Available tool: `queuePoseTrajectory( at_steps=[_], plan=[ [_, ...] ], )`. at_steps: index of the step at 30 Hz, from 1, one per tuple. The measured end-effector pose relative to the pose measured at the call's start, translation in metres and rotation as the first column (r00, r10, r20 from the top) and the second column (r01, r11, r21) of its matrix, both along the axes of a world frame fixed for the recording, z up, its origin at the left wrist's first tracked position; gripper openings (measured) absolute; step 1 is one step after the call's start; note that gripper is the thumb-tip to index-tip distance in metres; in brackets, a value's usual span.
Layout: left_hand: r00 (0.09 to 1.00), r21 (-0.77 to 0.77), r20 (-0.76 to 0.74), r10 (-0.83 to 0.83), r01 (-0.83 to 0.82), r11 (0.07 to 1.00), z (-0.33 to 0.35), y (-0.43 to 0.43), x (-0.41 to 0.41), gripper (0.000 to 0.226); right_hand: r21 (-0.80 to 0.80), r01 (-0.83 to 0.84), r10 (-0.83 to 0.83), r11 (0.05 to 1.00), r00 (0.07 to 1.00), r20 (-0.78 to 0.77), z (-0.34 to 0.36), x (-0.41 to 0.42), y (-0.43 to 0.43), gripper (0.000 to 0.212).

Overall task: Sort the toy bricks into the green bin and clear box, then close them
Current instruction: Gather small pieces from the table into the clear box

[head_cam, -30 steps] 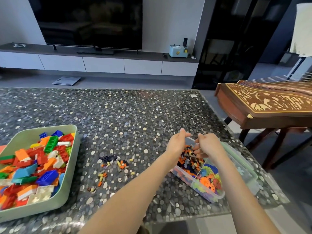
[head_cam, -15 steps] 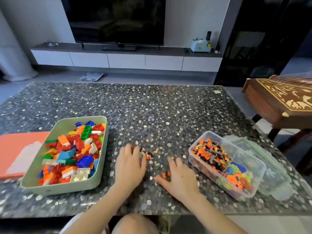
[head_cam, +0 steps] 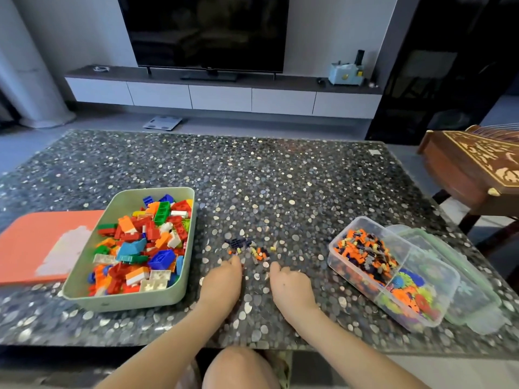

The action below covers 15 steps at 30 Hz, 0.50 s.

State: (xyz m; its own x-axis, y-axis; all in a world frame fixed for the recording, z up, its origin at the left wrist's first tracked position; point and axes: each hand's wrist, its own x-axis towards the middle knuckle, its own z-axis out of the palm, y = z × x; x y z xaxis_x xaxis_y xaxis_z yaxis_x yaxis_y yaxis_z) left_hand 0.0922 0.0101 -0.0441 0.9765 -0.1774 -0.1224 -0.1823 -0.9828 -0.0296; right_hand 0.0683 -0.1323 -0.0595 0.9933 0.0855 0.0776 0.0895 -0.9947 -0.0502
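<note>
Left hand (head_cam: 222,280) and right hand (head_cam: 290,286) lie beside scattered small bricks (head_cam: 251,248).

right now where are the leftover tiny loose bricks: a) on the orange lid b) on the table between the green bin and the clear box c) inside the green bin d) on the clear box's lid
b: the tiny loose bricks lie scattered on the bare table, in the gap between the green bin and the clear box.

No text, label or number is readable
</note>
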Motion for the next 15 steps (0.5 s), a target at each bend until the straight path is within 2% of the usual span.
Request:
queuePoseTrajectory(
  at_steps=[3, 4, 6, 7, 9, 10, 12, 13, 15],
  plan=[
    [0.997, -0.016, -0.047, 0.055, -0.056, 0.998, 0.002, -0.003, 0.005, 0.035, 0.076, 0.046, -0.042, 0.996, 0.998, -0.048, -0.001, 0.006, -0.005, 0.051],
    [0.994, -0.032, -0.068, 0.08, -0.083, 0.996, 0.003, -0.003, 0.008, 0.042, 0.065, 0.057, -0.054, 0.996, 0.997, -0.053, 0.008, 0.004, -0.006, 0.048],
    [0.983, -0.098, -0.119, 0.137, -0.149, 0.984, 0.006, -0.005, 0.014, 0.05, 0.144, 0.086, -0.08, 0.986, 0.996, -0.048, 0.022, 0.004, -0.014, 0.03],
    [0.977, -0.144, -0.141, 0.162, -0.182, 0.973, 0.011, -0.006, 0.015, 0.049, 0.237, 0.125, -0.114, 0.963, 0.992, -0.061, 0.027, 0.007, -0.018, 0.023],
    [0.971, -0.265, -0.161, 0.175, -0.213, 0.94, 0.024, -0.016, 0.02, 0.034, 0.513, 0.15, -0.137, 0.845, 0.989, -0.064, 0.038, 0.007, -0.034, 0.026],
    [0.968, -0.359, -0.174, 0.183, -0.235, 0.903, 0.031, -0.023, 0.022, 0.029, 0.602, 0.155, -0.164, 0.783, 0.986, -0.039, 0.049, 0.004, -0.045, 0.029],
    [0.95, -0.58, -0.254, 0.184, -0.302, 0.757, 0.047, -0.044, 0.028, 0.033, 0.719, 0.181, -0.267, 0.671, 0.964, 0.007, 0.067, 0.002, -0.074, 0.034],
    [0.94, -0.65, -0.306, 0.151, -0.322, 0.689, 0.053, -0.058, 0.03, 0.035, 0.737, 0.208, -0.328, 0.643, 0.944, 0.02, 0.073, 0.003, -0.09, 0.034],
    [0.923, -0.73, -0.38, 0.057, -0.337, 0.595, 0.064, -0.094, 0.035, 0.039, 0.692, 0.31, -0.431, 0.652, 0.902, 0.003, 0.082, 0.008, -0.125, 0.033]
  ],
)
